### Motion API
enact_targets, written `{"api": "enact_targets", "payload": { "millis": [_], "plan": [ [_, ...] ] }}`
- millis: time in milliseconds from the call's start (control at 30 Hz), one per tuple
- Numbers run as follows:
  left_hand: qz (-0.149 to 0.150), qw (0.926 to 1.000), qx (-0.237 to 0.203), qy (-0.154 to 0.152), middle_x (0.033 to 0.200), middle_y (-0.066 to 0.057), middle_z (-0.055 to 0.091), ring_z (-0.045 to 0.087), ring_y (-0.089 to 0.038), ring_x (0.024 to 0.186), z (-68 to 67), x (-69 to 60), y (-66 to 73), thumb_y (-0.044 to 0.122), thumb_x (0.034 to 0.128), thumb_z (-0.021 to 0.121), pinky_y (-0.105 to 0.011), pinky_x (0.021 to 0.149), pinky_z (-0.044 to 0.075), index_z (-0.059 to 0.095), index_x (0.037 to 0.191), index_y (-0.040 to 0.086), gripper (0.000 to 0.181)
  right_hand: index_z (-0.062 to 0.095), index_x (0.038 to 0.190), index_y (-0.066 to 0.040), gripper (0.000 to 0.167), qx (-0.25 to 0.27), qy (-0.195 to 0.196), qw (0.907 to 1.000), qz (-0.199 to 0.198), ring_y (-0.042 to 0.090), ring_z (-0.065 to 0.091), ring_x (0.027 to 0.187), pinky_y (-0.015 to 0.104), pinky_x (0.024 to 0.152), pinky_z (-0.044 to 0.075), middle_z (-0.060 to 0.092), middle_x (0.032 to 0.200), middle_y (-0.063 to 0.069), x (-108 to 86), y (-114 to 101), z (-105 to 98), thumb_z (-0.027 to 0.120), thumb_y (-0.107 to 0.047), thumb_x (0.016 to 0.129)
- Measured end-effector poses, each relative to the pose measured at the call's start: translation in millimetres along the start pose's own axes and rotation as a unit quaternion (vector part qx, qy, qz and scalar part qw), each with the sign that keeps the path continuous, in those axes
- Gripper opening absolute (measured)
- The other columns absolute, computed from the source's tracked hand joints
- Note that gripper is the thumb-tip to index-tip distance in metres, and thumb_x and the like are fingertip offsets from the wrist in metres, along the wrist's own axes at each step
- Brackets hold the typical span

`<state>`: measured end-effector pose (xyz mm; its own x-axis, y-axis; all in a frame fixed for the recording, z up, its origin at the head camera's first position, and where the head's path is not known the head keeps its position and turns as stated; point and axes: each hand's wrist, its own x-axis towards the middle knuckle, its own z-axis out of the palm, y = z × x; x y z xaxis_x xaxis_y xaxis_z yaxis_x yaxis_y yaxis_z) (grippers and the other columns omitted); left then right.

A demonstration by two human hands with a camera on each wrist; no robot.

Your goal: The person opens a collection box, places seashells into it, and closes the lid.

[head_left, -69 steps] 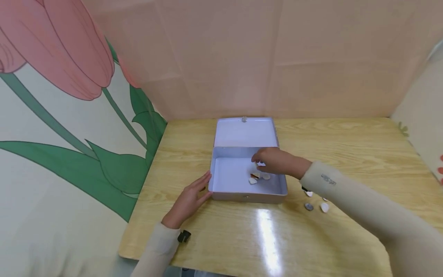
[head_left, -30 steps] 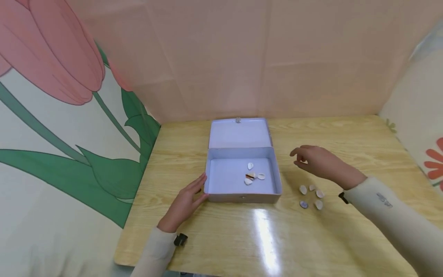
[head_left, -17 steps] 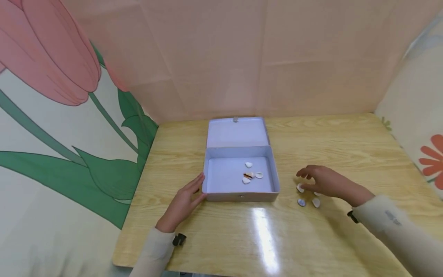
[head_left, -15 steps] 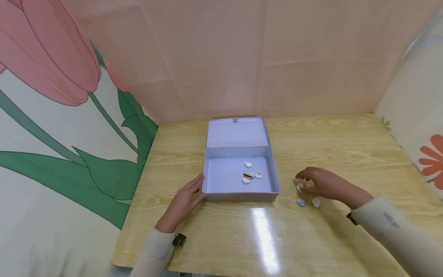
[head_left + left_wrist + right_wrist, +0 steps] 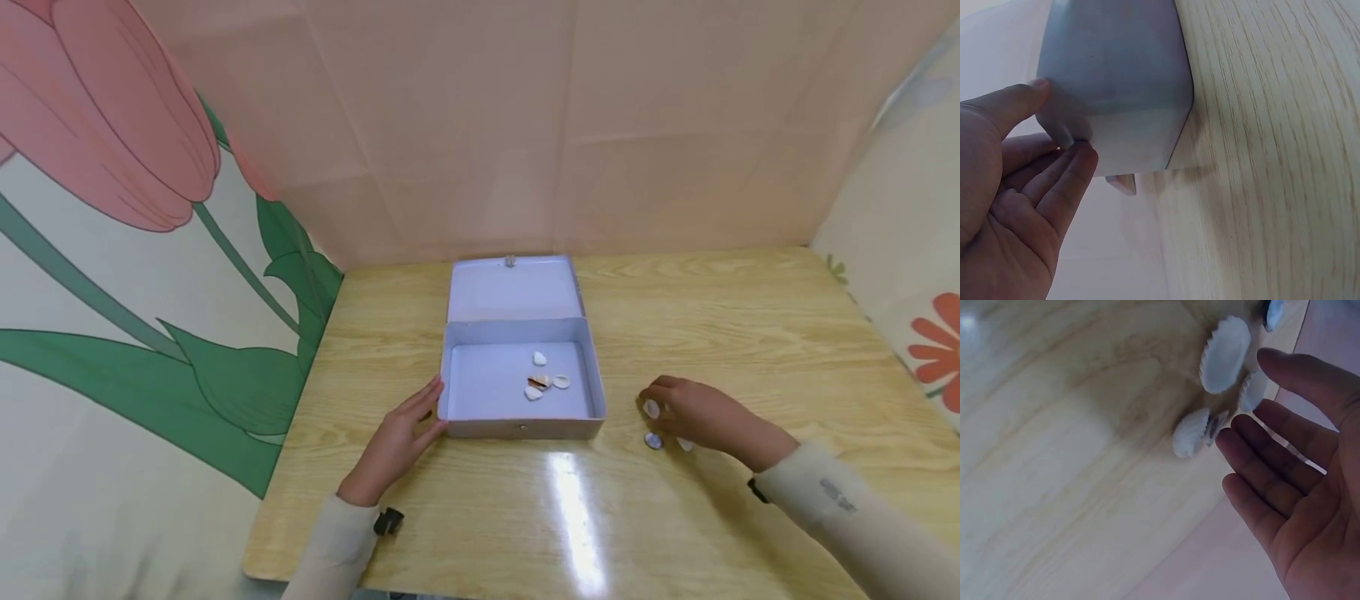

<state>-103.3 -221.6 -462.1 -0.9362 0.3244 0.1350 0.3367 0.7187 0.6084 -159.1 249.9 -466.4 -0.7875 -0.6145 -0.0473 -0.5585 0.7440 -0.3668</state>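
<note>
An open light-purple metal box (image 5: pixel 480 379) stands on the table with its lid (image 5: pixel 513 287) laid back. Several seashells, among them a white shell (image 5: pixel 539 358) and a brown-striped shell (image 5: pixel 537 381), lie inside. My left hand (image 5: pixel 393 446) rests against the box's left front corner; in the left wrist view its fingertips (image 5: pixel 1085 150) and thumb touch the box walls. Right of the box, my right hand (image 5: pixel 701 417) reaches down at the loose shells, thumb and forefinger apart on either side of a pale shell (image 5: pixel 651 408). In the right wrist view, a ridged shell (image 5: pixel 1252 391) sits by the forefinger.
A bluish shell (image 5: pixel 653 440) lies just in front of the right hand, and another white shell (image 5: pixel 686 445) is partly hidden under it. The wooden table (image 5: pixel 465 508) meets a pink cloth backdrop (image 5: pixel 465 167) behind and a tulip-printed panel on the left.
My right hand has moved from inside the box out to the right and down to the loose shells, with a white shell left in the box. The left hand stays at the box corner.
</note>
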Motion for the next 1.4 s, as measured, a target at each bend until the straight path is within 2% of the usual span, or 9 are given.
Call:
{"api": "enact_targets", "payload": {
  "millis": [167,400,533,633,733,933,1033,1167,1400],
  "plan": [
    [-0.001,1.0000,0.000,-0.002,0.156,-0.001,0.032,0.039,-0.017,0.136,0.2,-0.1,0.1,0.029,0.0945,0.065,-0.029,0.100,0.046,0.040,0.149,0.009,0.063,0.070,0.106,-0.010,0.022,-0.033,0.025,0.9988,-0.025,0.018,0.064,0.086,0.033,0.069,0.057,0.064,0.100,0.003,-1.3,1.5,7.0,0.074,-0.004,0.085],
    [-0.014,0.9999,0.005,-0.003,0.156,0.009,0.028,0.039,-0.014,0.135,0.2,-0.2,1.1,0.030,0.0944,0.065,-0.029,0.102,0.045,0.040,0.149,0.012,0.063,0.070,0.102,-0.009,0.030,-0.058,0.067,0.9940,-0.065,0.015,0.064,0.081,0.029,0.065,0.056,0.064,0.094,0.001,-1.6,5.7,14.0,0.080,0.000,0.076],
    [-0.012,0.9999,0.000,-0.002,0.156,0.007,0.028,0.039,-0.014,0.135,0.7,-1.3,0.2,0.030,0.0944,0.065,-0.028,0.101,0.046,0.039,0.149,0.011,0.063,0.070,0.103,-0.006,0.034,-0.077,0.077,0.9909,-0.079,0.016,0.064,0.080,0.028,0.064,0.057,0.065,0.093,0.003,0.5,5.2,13.6,0.082,0.002,0.073],
    [-0.007,1.0000,-0.004,-0.002,0.157,0.002,0.030,0.038,-0.014,0.136,1.2,-1.1,-0.7,0.030,0.0945,0.065,-0.027,0.100,0.046,0.039,0.149,0.010,0.064,0.068,0.111,-0.002,0.037,-0.081,0.073,0.9922,-0.061,0.023,0.066,0.086,0.036,0.071,0.058,0.067,0.099,0.009,4.8,0.6,2.8,0.081,-0.001,0.076],
    [-0.002,1.0000,-0.007,0.000,0.157,-0.001,0.031,0.038,-0.013,0.136,1.4,-0.4,-1.0,0.029,0.0946,0.064,-0.025,0.100,0.046,0.039,0.149,0.009,0.064,0.065,0.116,0.000,0.041,-0.083,0.087,0.9916,-0.048,0.029,0.066,0.091,0.044,0.074,0.058,0.067,0.105,0.014,14.8,-8.3,-17.4,0.080,-0.004,0.079],
    [0.002,0.9999,-0.010,0.005,0.156,-0.002,0.033,0.039,-0.016,0.136,2.5,-0.3,-0.5,0.025,0.0940,0.066,-0.026,0.099,0.047,0.040,0.148,0.009,0.062,0.065,0.114,-0.002,0.034,-0.074,0.133,0.9852,-0.079,0.029,0.065,0.094,0.045,0.076,0.057,0.066,0.106,0.013,46.0,-35.3,-52.8,0.078,-0.006,0.082],
    [0.002,0.9999,-0.010,0.004,0.156,-0.001,0.033,0.038,-0.016,0.137,3.0,-0.6,-0.1,0.024,0.0939,0.066,-0.026,0.099,0.047,0.041,0.148,0.008,0.062,0.066,0.115,-0.003,0.034,-0.075,0.125,0.9846,-0.097,0.027,0.064,0.096,0.045,0.079,0.056,0.066,0.107,0.012,63.4,-48.9,-59.4,0.077,-0.008,0.083],
    [0.006,0.9999,-0.008,0.005,0.155,0.001,0.033,0.038,-0.016,0.137,3.3,-0.4,0.2,0.025,0.0941,0.066,-0.027,0.100,0.047,0.042,0.148,0.008,0.061,0.067,0.114,-0.004,0.035,-0.085,0.094,0.9859,-0.109,0.026,0.064,0.096,0.043,0.080,0.056,0.067,0.107,0.011,86.2,-66.5,-60.7,0.079,-0.012,0.082],
    [0.005,1.0000,-0.001,0.007,0.155,-0.001,0.033,0.037,-0.014,0.137,2.3,0.5,-0.7,0.025,0.0943,0.065,-0.026,0.100,0.046,0.040,0.148,0.011,0.061,0.070,0.109,-0.006,0.031,-0.125,0.020,0.9859,-0.110,0.025,0.065,0.093,0.042,0.081,0.057,0.069,0.102,0.009,124.3,-88.6,-48.9,0.081,-0.015,0.081]
  ]
}}
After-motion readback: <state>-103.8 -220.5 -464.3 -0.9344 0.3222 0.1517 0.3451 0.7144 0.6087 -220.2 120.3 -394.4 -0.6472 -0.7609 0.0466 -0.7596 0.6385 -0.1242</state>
